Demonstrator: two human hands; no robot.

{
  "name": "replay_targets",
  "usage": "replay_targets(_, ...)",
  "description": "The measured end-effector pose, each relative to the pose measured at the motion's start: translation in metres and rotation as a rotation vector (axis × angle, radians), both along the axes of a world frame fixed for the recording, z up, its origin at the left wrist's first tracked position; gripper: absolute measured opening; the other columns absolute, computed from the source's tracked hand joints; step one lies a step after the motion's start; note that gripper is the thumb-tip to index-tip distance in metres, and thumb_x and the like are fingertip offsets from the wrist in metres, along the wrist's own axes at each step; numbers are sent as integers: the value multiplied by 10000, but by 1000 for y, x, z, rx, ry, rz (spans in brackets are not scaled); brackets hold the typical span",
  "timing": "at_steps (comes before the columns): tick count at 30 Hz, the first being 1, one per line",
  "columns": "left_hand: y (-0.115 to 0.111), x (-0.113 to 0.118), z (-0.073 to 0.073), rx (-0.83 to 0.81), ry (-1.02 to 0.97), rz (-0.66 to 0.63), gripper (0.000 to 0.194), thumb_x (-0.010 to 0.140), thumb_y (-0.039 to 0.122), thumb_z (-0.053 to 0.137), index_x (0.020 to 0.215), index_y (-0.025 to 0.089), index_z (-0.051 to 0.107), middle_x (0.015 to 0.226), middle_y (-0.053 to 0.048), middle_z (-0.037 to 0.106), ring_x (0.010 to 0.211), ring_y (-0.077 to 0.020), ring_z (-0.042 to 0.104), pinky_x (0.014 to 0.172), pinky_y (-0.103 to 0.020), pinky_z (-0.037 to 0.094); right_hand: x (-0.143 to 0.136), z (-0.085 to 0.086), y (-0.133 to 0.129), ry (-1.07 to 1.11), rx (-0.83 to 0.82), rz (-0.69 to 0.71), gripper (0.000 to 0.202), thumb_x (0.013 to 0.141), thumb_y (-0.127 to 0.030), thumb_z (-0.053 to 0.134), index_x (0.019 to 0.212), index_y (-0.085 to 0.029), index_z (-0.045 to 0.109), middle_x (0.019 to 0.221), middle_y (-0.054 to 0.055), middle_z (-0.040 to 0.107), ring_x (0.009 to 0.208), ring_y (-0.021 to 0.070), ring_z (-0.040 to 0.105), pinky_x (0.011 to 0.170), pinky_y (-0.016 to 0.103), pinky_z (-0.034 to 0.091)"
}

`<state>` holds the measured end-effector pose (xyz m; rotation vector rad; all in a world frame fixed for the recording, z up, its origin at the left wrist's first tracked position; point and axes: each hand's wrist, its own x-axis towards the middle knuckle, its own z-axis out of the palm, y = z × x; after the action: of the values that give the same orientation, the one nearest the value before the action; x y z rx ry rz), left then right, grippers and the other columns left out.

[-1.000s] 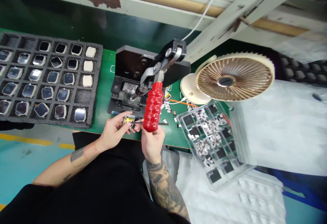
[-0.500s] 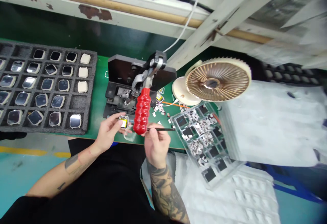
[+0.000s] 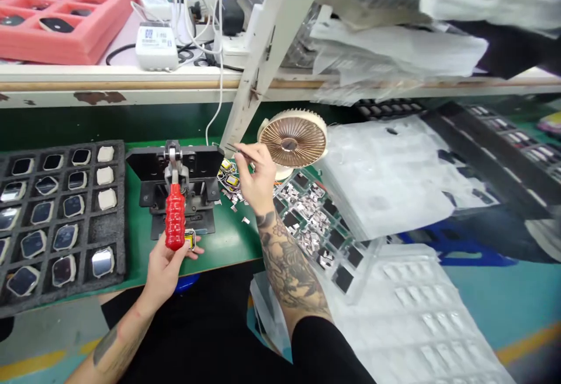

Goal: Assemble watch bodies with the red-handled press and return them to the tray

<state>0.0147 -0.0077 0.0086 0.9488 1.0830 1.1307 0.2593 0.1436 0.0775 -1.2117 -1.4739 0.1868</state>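
Observation:
My left hand (image 3: 163,267) is closed on a small watch case (image 3: 190,240) with a yellow piece inside, held just below the red grip of a toggle press (image 3: 175,217). The grip covers part of the case. My right hand (image 3: 256,176) is raised in front of the fan, its fingers pinched around thin dark tweezers (image 3: 239,150). Near that hand, on the green table (image 3: 232,246), lies a pile of small watch parts (image 3: 230,179) with yellow pieces. Several small silvery pieces are scattered around it.
To the left, a grey foam tray (image 3: 118,226) holds several watches. A beige fan (image 3: 293,138) stands behind my right hand. A clear compartment tray (image 3: 337,249) of small parts sits right of my forearm, beside stacked translucent sheets (image 3: 394,168). Above runs a shelf (image 3: 166,86) with a post.
My right hand has lifted away from the press grip, up and forward toward the parts pile, with the tweezers. My left hand still holds the watch case. The view has swung right.

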Motion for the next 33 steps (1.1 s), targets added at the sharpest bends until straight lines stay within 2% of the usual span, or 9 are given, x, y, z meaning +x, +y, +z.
replay_targets(4,-1,-4,-1,8,34,-10,388,1054,429,763,1300,142,676,1192,-174,843,931,-287,865,786,-374,719,-8,-34,-74,-25,-31,54,218,1101,-200,621,1210,-281,791,1071,50,773,976,207,729,896,399,609)
replay_targets(7,-1,-7,-1,24,77,-31,336,1057,399,766,1266,150,680,1214,-167,839,971,-293,864,788,-366,721,-8,-59,-122,-120,-106,140,305,1091,-154,610,1343,-266,741,1144,81,750,1033,222,719,904,397,605)
replay_targets(11,0,-9,-1,44,102,-87,319,1059,388,762,1265,159,676,1225,-161,840,989,-293,863,789,-367,727,-7,-75,-152,-313,-187,100,407,1106,-192,579,1504,-241,649,1117,101,694,978,237,650,837,401,567)
replay_targets(14,0,-10,-2,55,128,-91,329,1064,391,752,1280,157,671,1207,-158,844,984,-298,863,794,-388,732,-10,-78,-161,-470,-225,58,364,1110,-220,578,1461,-230,674,1080,96,689,955,241,623,832,414,522)
replay_targets(19,-2,-10,3,65,195,-79,347,1066,402,748,1304,155,693,1208,-148,842,981,-291,862,809,-394,735,-3,-74,-170,-598,-332,64,425,1088,-416,671,1460,-209,672,1245,131,715,1136,291,639,1002,485,489)
replay_targets(22,-1,-10,6,89,190,-81,353,1062,413,750,1293,149,704,1191,-152,847,951,-292,866,790,-398,740,39,-57,-174,-558,-407,-140,278,1103,-274,594,1339,-221,731,1252,121,738,1149,276,646,1004,450,486)
replay_targets(25,0,-9,6,101,180,-95,351,1058,413,758,1286,151,712,1176,-149,850,938,-284,867,782,-382,738,96,-31,-171,-715,-648,-276,271,1099,-176,522,1238,-189,754,1197,132,763,1123,289,644,987,427,487)
replay_targets(28,0,-9,2,97,167,-110,352,1054,419,763,1284,157,712,1181,-147,849,932,-278,864,783,-381,734,136,-13,-156,-994,-874,-102,263,1051,-92,536,1164,-173,759,1123,128,765,1082,288,634,971,395,474)
replay_targets(33,0,-11,-3,86,151,-121,386,1053,435,765,1305,150,700,1211,-164,842,948,-285,860,813,-396,722,151,-11,-123,-1125,-913,119,203,983,-25,607,986,-182,737,1020,105,747,1015,249,651,890,335,453)
